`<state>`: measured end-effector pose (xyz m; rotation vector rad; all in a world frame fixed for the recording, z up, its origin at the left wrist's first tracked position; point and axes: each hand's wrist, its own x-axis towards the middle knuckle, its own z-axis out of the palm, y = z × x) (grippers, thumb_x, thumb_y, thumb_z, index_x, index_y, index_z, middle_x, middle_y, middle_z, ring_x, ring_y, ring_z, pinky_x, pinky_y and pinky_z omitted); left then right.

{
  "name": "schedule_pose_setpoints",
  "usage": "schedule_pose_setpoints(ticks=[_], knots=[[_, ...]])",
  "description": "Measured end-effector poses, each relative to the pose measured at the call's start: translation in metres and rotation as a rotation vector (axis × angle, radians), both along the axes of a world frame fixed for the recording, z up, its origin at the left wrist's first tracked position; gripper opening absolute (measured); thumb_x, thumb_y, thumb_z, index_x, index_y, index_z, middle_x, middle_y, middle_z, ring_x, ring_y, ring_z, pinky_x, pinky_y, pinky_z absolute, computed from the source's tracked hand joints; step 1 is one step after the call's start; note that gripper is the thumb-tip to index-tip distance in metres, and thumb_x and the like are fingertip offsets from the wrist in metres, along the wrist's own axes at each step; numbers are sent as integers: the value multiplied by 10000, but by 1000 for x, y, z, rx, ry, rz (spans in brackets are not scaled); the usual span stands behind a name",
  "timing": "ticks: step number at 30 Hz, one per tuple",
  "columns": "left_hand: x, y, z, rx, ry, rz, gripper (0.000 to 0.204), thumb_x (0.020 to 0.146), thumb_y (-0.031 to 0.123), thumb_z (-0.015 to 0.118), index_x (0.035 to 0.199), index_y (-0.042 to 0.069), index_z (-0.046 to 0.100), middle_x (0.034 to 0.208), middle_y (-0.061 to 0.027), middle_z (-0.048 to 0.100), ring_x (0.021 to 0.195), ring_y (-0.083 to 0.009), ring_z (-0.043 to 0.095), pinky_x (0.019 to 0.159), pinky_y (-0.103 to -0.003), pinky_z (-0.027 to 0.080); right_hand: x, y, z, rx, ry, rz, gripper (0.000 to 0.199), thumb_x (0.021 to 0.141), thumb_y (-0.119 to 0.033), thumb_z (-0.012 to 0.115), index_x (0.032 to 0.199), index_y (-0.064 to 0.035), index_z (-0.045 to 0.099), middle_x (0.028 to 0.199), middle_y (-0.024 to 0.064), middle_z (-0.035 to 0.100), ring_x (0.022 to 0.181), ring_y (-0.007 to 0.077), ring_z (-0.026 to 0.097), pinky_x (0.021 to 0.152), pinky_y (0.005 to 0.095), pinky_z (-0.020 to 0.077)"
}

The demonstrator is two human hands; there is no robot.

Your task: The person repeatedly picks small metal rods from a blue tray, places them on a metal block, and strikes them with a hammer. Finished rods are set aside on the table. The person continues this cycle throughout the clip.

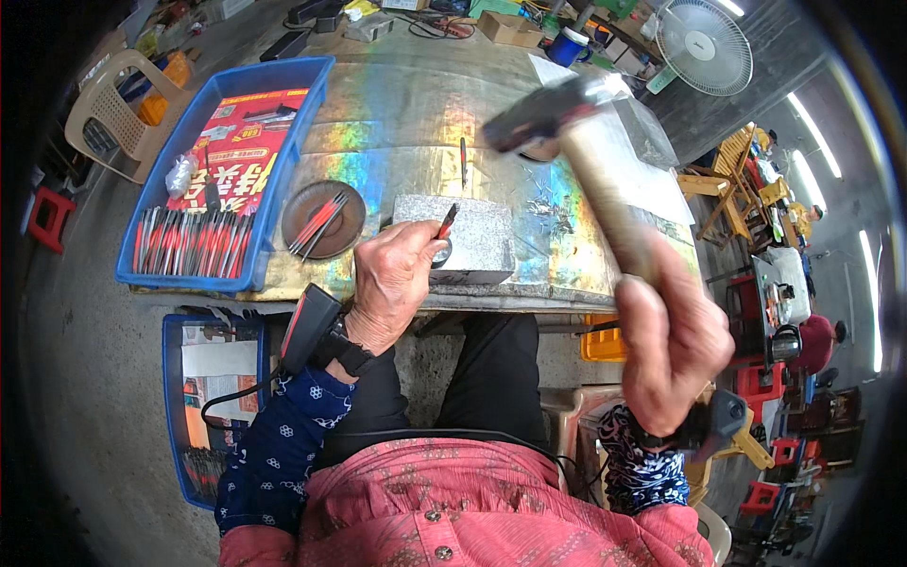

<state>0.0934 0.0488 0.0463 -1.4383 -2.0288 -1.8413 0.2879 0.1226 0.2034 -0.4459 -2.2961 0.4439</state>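
My right hand [675, 345] is wrapped round the wooden handle of a hammer [605, 189], raised above the table and smeared by motion. At the near edge, my left hand [395, 269] pinches a slim red-and-black tweezer-like piece [448, 221] over a speckled grey stone block [482, 236]. A small round shiny thing shows by its fingertips; I cannot make out what it is. Left of the block, a round brown dish [300, 210] holds several slim red-and-grey pieces [321, 227]. Another slim dark piece [463, 163] lies beyond the block.
A blue tray [262, 272] on the left holds a row of slim red-and-grey pieces and red printed card. Below it stands another blue bin [170, 378]. A white fan [704, 47], blue mug [567, 47] and cardboard box [510, 28] are at the back.
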Motion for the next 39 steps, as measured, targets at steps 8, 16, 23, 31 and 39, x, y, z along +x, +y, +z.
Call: schedule_pose_setpoints(ticks=[8,16,23,31,39], knots=[[-2,1,0,8,10,15,122,810,-16,691,928,-45,677,863,-159,702,773,-244,698,668,-304,526,-7,-1,-16,-179,-216,56,287,874,-48,646,1146,36,614,807,196,647,659,229,644,632,296,503],[-1,-4,2,1,-189,-24,89,851,-20,658,932,-35,693,851,-108,707,758,-133,670,652,-252,522,-6,8,-38,-159,-37,-59,255,880,-45,639,1118,46,628,821,180,674,702,194,662,650,294,513],[-24,-18,12,159,-759,-302,150,937,39,588,1055,-50,614,872,-109,673,728,-134,654,629,-234,556,-6,24,-91,-82,-74,-145,237,856,-47,642,1086,6,628,885,205,657,747,341,658,666,366,519],[-33,-43,9,176,-924,-307,186,954,107,593,1088,-23,599,900,-130,668,740,-148,660,652,-260,582,-18,33,-144,116,-121,-244,427,767,-13,672,1184,-57,592,886,166,548,795,345,582,683,419,480],[-47,-69,-2,45,-756,-131,184,936,71,604,1092,-26,615,865,-90,668,707,-115,644,614,-215,554,-25,28,-171,69,-209,-255,544,755,0,658,1270,-110,524,979,169,501,864,366,575,714,440,490]])
